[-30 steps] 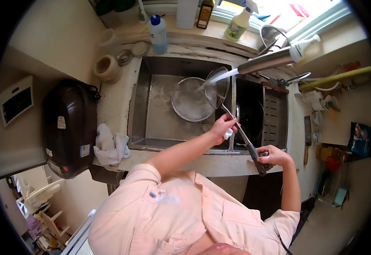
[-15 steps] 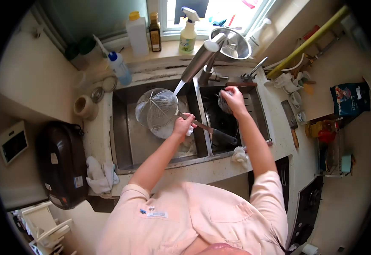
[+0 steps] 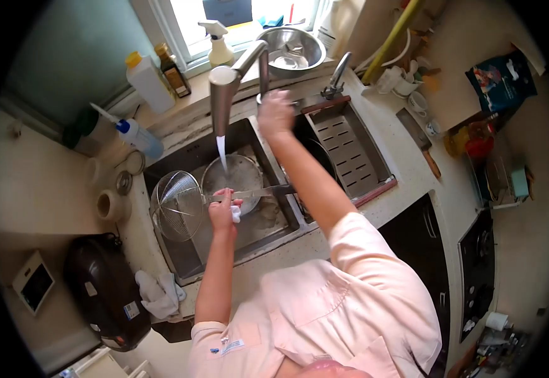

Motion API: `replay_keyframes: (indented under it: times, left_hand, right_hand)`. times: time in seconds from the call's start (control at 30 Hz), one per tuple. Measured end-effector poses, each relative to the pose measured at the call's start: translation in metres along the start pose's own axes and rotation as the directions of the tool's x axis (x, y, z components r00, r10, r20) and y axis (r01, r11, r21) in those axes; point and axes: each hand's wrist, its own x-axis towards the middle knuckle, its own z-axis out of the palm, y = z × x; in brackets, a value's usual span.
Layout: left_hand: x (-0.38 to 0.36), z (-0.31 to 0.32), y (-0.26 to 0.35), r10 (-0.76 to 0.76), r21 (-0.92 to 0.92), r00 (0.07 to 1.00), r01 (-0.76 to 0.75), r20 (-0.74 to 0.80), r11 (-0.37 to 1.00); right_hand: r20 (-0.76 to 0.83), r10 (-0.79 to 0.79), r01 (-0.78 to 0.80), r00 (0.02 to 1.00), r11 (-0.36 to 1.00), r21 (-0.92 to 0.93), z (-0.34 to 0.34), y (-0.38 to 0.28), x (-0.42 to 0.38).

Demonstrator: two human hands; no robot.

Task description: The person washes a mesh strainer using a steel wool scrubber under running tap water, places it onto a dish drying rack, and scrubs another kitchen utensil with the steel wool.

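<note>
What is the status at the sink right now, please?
Left hand gripping wire strainer by its handle, over the left basin. Right hand up at the faucet base. Water running onto the pan below.

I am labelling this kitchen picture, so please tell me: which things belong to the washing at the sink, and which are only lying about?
In use:
left hand gripping the wire strainer
right hand at the tap
running water
round pan in the sink

Lying about:
spray bottle
metal bowl
knife
white cloth
dark appliance
</note>
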Motion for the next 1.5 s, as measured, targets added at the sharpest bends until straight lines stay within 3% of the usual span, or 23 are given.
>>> replay_keyframes:
  times: [0.03,0.07,0.13,0.17,0.2,0.23,0.37,0.43,0.53,0.6,0.67,0.73,0.8,0.9,0.93,1.0,1.03,1.07,1.1,1.13,1.23,1.33,1.5]
  left_hand:
    - [-0.006,-0.005,0.004,-0.011,-0.027,1.000,0.010,-0.023,1.000]
    - [-0.013,-0.010,0.006,-0.020,-0.062,0.998,0.016,-0.055,0.998]
    - [-0.019,-0.015,0.010,-0.037,-0.035,0.997,0.034,-0.072,0.999]
    - [-0.022,-0.019,0.011,-0.043,-0.018,0.995,0.042,-0.085,0.999]
    - [-0.023,-0.024,0.007,-0.022,-0.026,0.995,0.019,-0.093,0.999]
    - [-0.022,-0.027,0.000,0.001,-0.029,0.995,-0.004,-0.096,1.000]
    - [-0.023,-0.031,-0.005,-0.031,0.047,0.995,0.035,-0.098,0.998]
    - [-0.022,-0.026,-0.002,0.059,0.030,0.991,-0.055,-0.118,0.998]
    - [-0.032,-0.023,0.027,0.145,0.142,0.981,-0.126,-0.129,0.982]
    - [-0.039,-0.024,0.051,0.256,0.242,0.959,-0.222,-0.122,0.945]
    - [-0.040,-0.026,0.065,0.435,0.314,0.894,-0.384,-0.109,0.868]
    - [-0.034,-0.035,0.067,0.521,0.426,0.851,-0.449,-0.064,0.785]
    - [-0.042,-0.040,0.083,0.602,0.553,0.798,-0.497,-0.012,0.669]
    - [-0.065,-0.060,0.089,0.732,0.590,0.676,-0.626,0.085,0.510]
    - [-0.064,-0.069,0.089,0.641,0.762,0.763,-0.460,0.077,0.456]
    - [-0.023,-0.108,0.067,0.596,0.810,0.779,-0.471,0.196,0.349]
    - [-0.016,-0.118,0.072,0.704,0.738,0.468,-0.665,0.534,-0.118]
    - [-0.012,-0.125,0.065,0.707,0.463,0.676,-0.705,0.208,0.538]
    - [-0.051,-0.113,0.087,0.666,0.677,0.709,-0.609,0.231,0.413]
    - [-0.073,-0.105,0.099,0.645,0.730,0.712,-0.593,0.278,0.340]
    - [-0.094,-0.083,0.117,0.605,0.745,0.720,-0.599,0.340,0.294]
    - [-0.095,-0.082,0.122,0.581,0.631,0.745,-0.630,0.327,0.453]
    - [-0.140,-0.041,0.147,0.516,0.428,0.732,-0.679,0.444,0.596]
  right_hand:
    - [-0.102,0.084,-0.077,0.991,0.995,0.069,-0.001,0.026,0.005]
    - [-0.075,0.162,-0.153,0.984,0.981,0.117,0.004,0.049,0.010]
    - [0.384,0.149,-0.240,0.911,0.949,0.202,0.020,0.078,0.032]
    - [0.408,0.125,-0.235,0.905,0.943,0.233,0.038,0.082,0.039]
    - [0.329,0.160,-0.268,0.931,0.911,0.315,0.028,0.076,0.035]
    - [0.276,0.113,-0.180,0.955,0.955,0.234,0.023,0.067,0.033]
    - [0.308,0.002,-0.068,0.952,0.977,0.204,0.027,0.065,0.029]
    - [0.306,-0.066,0.007,0.950,0.982,0.190,0.012,0.069,0.023]
    - [0.117,-0.244,0.211,0.963,0.947,0.242,-0.008,0.063,-0.017]
    - [0.166,-0.459,0.286,0.873,0.758,0.587,-0.030,0.060,-0.056]
    - [0.153,-0.552,0.259,0.820,0.596,0.760,-0.021,0.056,-0.092]
    - [0.228,-0.625,0.345,0.747,0.657,0.671,-0.006,0.050,-0.118]
    - [0.172,-0.611,0.350,0.773,0.637,0.687,-0.022,0.044,-0.137]
    - [-0.016,-0.484,0.134,0.875,0.209,0.969,-0.057,0.021,-0.161]
    - [-0.064,-0.410,0.076,0.910,0.014,0.997,-0.044,0.013,-0.166]
    - [0.375,-0.452,0.099,0.810,0.735,0.671,0.033,0.016,-0.176]
    - [0.286,-0.409,0.063,0.866,0.659,0.750,0.038,0.018,-0.184]
    - [0.199,-0.360,0.043,0.911,0.564,0.825,0.039,0.019,-0.194]
    - [0.197,-0.317,-0.025,0.928,0.472,0.881,0.012,0.022,-0.202]
    - [0.194,-0.277,-0.084,0.941,0.364,0.928,-0.014,0.024,-0.207]
    - [0.142,-0.342,0.172,0.929,0.738,0.653,0.008,0.039,-0.202]
    - [0.055,-0.097,-0.001,0.994,0.483,0.875,0.002,0.047,-0.197]
    - [0.168,0.153,-0.197,0.974,0.199,0.960,-0.001,0.097,-0.188]
